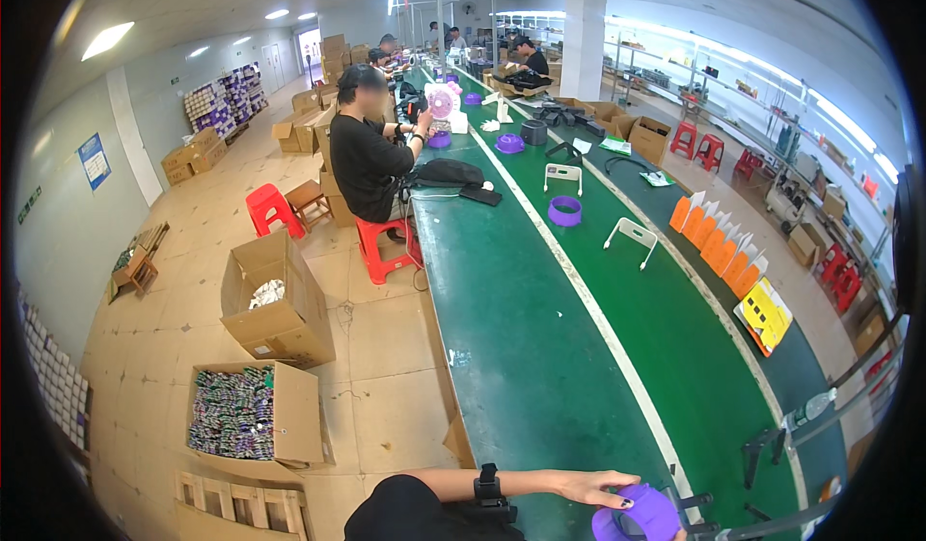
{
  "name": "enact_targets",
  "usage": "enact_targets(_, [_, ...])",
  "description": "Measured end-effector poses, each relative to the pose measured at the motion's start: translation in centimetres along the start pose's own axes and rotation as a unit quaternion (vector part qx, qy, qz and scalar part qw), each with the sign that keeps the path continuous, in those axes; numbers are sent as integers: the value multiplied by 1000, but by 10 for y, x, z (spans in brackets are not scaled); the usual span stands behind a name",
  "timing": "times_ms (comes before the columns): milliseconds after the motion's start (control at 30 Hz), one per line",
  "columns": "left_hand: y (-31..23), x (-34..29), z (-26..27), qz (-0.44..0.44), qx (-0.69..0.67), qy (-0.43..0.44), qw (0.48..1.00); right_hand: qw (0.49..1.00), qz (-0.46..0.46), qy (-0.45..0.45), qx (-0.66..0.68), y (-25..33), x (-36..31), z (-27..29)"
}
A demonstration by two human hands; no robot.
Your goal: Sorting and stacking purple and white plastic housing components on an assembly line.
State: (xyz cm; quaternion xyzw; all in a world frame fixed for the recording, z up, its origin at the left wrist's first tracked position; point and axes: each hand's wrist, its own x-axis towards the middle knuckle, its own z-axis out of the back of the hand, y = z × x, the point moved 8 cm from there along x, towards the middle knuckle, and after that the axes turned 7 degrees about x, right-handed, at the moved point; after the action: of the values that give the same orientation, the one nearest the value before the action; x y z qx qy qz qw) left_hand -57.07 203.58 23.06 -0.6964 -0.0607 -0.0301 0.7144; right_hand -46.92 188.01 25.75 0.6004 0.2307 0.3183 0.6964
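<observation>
At the lower edge, my left hand (596,488) is closed on a purple round plastic housing (651,515) with a flared rim and a hollow opening. Its fingers lie over the top of the housing, and a black strap (489,486) circles the wrist. Only a sliver of skin, apparently my right hand (681,534), shows at the housing's lower right; its fingers are mostly hidden. Black metal bracket arms (699,507) stand just right of the housing. Farther up the green belt lie a purple ring (565,212) and white U-shaped stands (634,241).
Orange and white cards (719,244) and a yellow card (765,315) stand along the right side, near a plastic bottle (810,410). A co-worker (371,160) sits at the line's left edge beside a fan (443,100). Cartons (275,295) stand on the floor.
</observation>
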Motion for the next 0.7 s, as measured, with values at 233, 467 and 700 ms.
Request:
enact_targets(233, [-7,-1,-3,-16,3,27,999,1000,0,7,19,2,-3,-2])
enact_targets(467, [-6,-1,-2,-30,-19,-13,999,1000,-6,11,13,-2,-2,-3])
enact_targets(700, [-15,0,4,-63,-11,-60,996,1000,4,9,9,-7,0,0])
